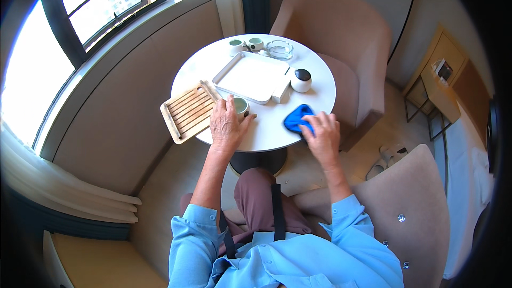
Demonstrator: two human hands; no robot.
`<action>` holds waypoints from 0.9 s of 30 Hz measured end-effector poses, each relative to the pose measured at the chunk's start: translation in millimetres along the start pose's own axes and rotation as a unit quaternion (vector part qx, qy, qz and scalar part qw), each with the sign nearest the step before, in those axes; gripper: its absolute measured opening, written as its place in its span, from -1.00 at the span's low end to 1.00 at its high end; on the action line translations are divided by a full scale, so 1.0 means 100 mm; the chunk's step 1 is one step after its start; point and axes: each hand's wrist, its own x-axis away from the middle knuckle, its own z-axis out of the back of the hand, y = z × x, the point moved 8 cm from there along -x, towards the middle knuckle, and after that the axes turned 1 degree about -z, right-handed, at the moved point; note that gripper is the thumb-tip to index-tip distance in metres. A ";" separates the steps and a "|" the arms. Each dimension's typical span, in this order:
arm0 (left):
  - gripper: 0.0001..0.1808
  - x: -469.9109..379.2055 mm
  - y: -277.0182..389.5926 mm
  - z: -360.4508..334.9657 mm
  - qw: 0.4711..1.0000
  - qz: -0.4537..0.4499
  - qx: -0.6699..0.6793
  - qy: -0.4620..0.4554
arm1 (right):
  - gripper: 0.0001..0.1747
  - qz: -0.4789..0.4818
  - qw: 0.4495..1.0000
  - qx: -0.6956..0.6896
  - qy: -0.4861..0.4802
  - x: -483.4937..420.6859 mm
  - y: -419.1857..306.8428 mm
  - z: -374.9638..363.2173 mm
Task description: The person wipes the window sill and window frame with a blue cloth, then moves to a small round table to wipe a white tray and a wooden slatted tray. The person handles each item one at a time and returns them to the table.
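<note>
My left hand [227, 123] is around a small pale-green teacup [241, 105], fingers at its left side and thumb near its front. The cup is partly hidden by the hand. At the table's right front edge, my right hand [322, 133] grips a bunched blue cloth [297, 117] with thumb and fingertips. Beside my left hand, a slatted wooden tea tray top [191, 111] juts past the left rim of the round white table [264, 138]. Behind the cup lies a shallow white rectangular tray [253, 75].
Toward the back stand two teacups [237, 45] [255, 43] and a glass ashtray [280, 49]. A white jar with a dark lid [301, 80] is right of the tray, next to a white box-like piece [282, 89]. A padded armchair [336, 28] borders the table's far right.
</note>
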 end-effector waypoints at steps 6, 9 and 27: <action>-0.19 -0.03 0.05 -0.05 1.000 -0.010 0.026 0.007 | -0.75 -0.040 0.997 0.069 -0.019 -0.03 -0.03 -0.03; -0.20 0.12 0.06 0.04 0.998 -0.018 0.065 0.014 | -0.73 0.031 0.999 -0.010 -0.042 0.00 -0.60 -0.16; -0.22 0.24 -0.05 0.22 0.996 -0.055 0.069 -0.015 | -0.76 0.007 0.998 -0.066 -0.023 -0.14 -0.66 -0.31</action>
